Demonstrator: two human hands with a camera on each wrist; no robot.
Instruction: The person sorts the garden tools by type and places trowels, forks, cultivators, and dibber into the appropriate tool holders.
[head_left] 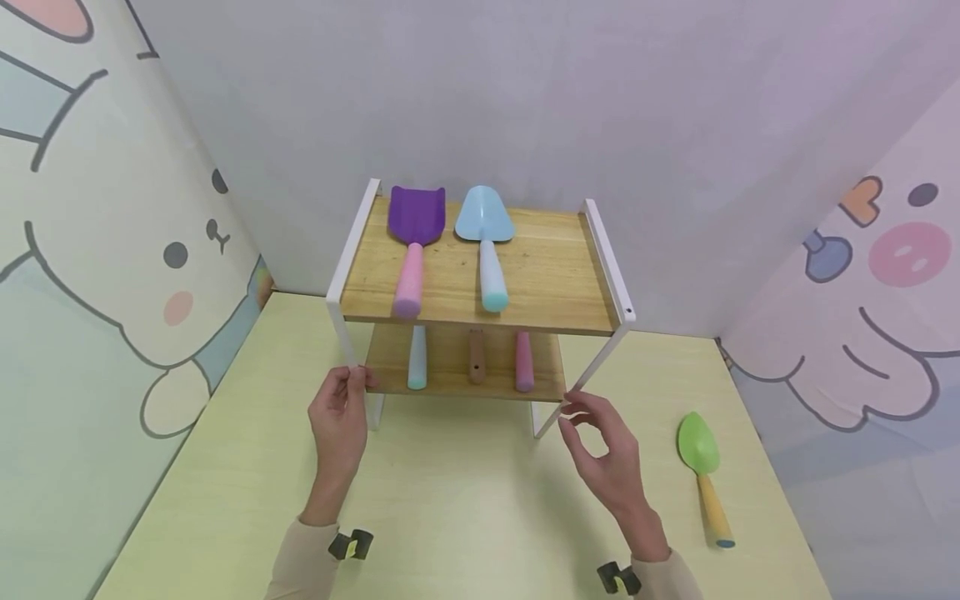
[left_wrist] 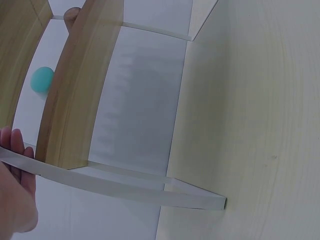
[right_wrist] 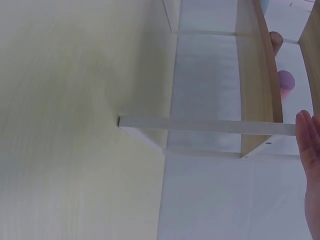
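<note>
A two-tier wooden shelf rack [head_left: 555, 275] with a white frame stands on the table. My left hand [head_left: 337, 417] grips its left front leg, the thumb on one side and fingers behind in the left wrist view. On the right front leg [right_wrist: 200, 125], my right hand [head_left: 611, 454] pinches with curved thumb and fingers. The top tier bears a purple shovel [head_left: 416, 217] with a pink handle and a light blue trowel [head_left: 486, 217]. Below, a light blue handle [head_left: 417, 358], a brown handle [head_left: 477, 357] and a pink handle [head_left: 524, 362] point forward; their heads are hidden.
A green trowel [head_left: 699, 446] with a yellow handle lies on the pale wooden table [head_left: 450, 517], right of my right hand. Behind the rack hangs a plain backdrop [head_left: 487, 100]. Cartoon-printed panels [head_left: 112, 233] flank the table on both sides.
</note>
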